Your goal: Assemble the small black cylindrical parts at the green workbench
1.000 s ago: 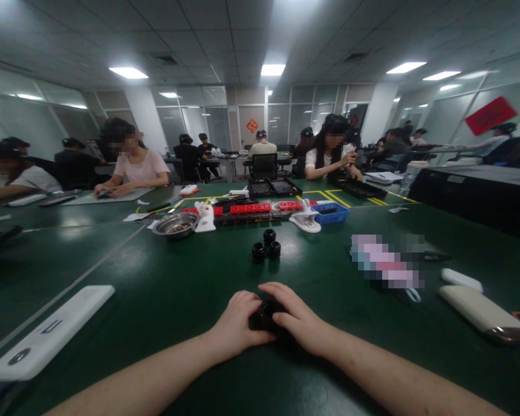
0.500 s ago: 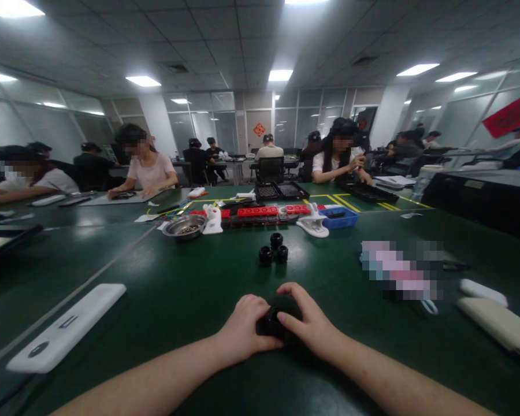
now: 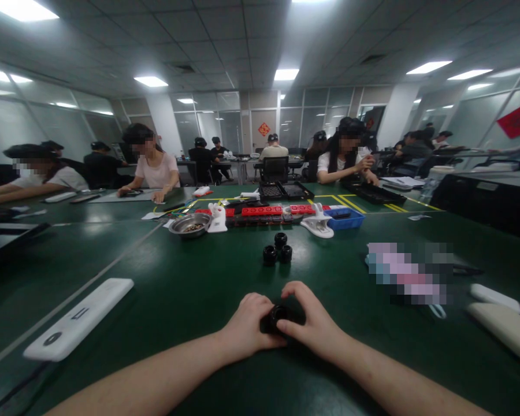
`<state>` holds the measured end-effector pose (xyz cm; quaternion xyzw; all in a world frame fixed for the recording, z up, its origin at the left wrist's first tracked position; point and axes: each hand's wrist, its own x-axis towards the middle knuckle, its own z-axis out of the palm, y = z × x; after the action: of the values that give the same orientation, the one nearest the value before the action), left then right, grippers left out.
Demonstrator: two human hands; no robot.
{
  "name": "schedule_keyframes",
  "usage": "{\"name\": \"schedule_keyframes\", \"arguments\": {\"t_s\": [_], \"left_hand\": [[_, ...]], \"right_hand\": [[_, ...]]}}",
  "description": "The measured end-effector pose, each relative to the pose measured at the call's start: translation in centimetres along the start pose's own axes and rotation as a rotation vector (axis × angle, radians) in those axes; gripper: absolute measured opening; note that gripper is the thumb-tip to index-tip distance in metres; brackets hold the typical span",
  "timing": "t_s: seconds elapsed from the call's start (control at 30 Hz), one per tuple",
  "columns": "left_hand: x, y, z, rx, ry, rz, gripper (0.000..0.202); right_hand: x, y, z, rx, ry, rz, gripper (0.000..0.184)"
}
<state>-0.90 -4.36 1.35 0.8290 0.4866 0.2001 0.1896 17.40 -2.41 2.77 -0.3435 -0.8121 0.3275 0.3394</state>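
Note:
Both of my hands meet on a small black round part (image 3: 276, 316) that rests low on the green table (image 3: 182, 289). My left hand (image 3: 246, 325) curls around its left side with fingers closed. My right hand (image 3: 312, 323) pinches it from the right, thumb and fingers bent over the top. Three more black round parts (image 3: 277, 249) stand grouped a short way beyond my hands, untouched.
A metal bowl (image 3: 189, 224), white clips (image 3: 318, 223), red strips (image 3: 262, 211), a blue tray (image 3: 343, 218) and black trays (image 3: 283, 190) lie further back. A white flat device (image 3: 80, 317) is at my left, white cases (image 3: 500, 327) at my right. Several people sit around the tables.
The camera has swung slightly left, so everything drifts right in view. My right fingers have bent higher over the black part. Both hands stay on it.

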Motion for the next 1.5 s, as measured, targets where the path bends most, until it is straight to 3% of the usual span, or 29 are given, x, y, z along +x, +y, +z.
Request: {"name": "schedule_keyframes", "arguments": {"t_s": [0.07, 0.17, 0.27, 0.37, 0.47, 0.57, 0.67, 0.77, 0.87, 0.97, 1.1, 1.2, 1.33, 1.4, 1.5], "left_hand": [[0.0, -0.2, 0.1, 0.007, 0.000, 0.002, 0.042], [-0.1, -0.1, 0.0, 0.003, -0.002, -0.001, 0.043], [-0.1, 0.1, -0.1, -0.004, 0.007, -0.009, 0.039], [-0.1, 0.2, -0.1, 0.010, 0.011, -0.008, 0.038], [0.0, 0.1, 0.0, 0.026, 0.006, 0.008, 0.040], [0.0, 0.1, 0.0, 0.026, 0.010, 0.019, 0.040], [-0.1, 0.2, -0.1, 0.018, 0.016, 0.007, 0.039], [-0.1, 0.2, -0.1, 0.015, 0.016, 0.001, 0.038], [-0.1, 0.1, 0.0, 0.022, 0.006, 0.004, 0.041], [-0.1, -0.1, 0.1, 0.026, 0.002, 0.009, 0.044], [-0.1, -0.1, 0.1, 0.014, 0.015, 0.006, 0.040], [-0.1, -0.2, 0.1, 0.016, 0.018, 0.012, 0.040], [0.0, -0.3, 0.2, 0.034, 0.005, 0.028, 0.045], [0.0, -0.3, 0.2, 0.034, 0.007, 0.042, 0.045], [0.0, -0.2, 0.2, 0.023, 0.021, 0.031, 0.041]], "right_hand": [[0.0, 0.0, -0.1, 0.049, -0.075, -0.042, 0.021], [0.0, 0.4, -0.1, 0.170, -0.152, -0.006, 0.033], [-0.1, 0.9, 0.1, 0.183, -0.054, 0.043, 0.043], [0.0, 0.8, 0.3, 0.113, 0.022, 0.003, 0.034], [0.1, 0.6, 0.3, 0.117, -0.075, -0.006, 0.024], [0.0, 0.8, 0.3, 0.213, -0.150, 0.031, 0.038], [0.0, 1.2, 0.4, 0.236, -0.061, 0.045, 0.043], [0.1, 1.1, 0.5, 0.171, 0.036, 0.014, 0.034], [0.3, 0.7, 0.3, 0.176, -0.048, 0.006, 0.022], [0.2, 0.9, 0.1, 0.290, -0.165, 0.060, 0.031], [0.1, 1.3, 0.3, 0.321, -0.101, 0.117, 0.044], [0.2, 1.0, 0.4, 0.201, -0.025, 0.095, 0.038], [0.3, 0.8, 0.1, 0.209, -0.146, 0.059, 0.027], [0.3, 1.1, 0.1, 0.278, -0.196, 0.060, 0.035], [0.1, 1.5, 0.4, 0.294, -0.136, 0.100, 0.045]]}}
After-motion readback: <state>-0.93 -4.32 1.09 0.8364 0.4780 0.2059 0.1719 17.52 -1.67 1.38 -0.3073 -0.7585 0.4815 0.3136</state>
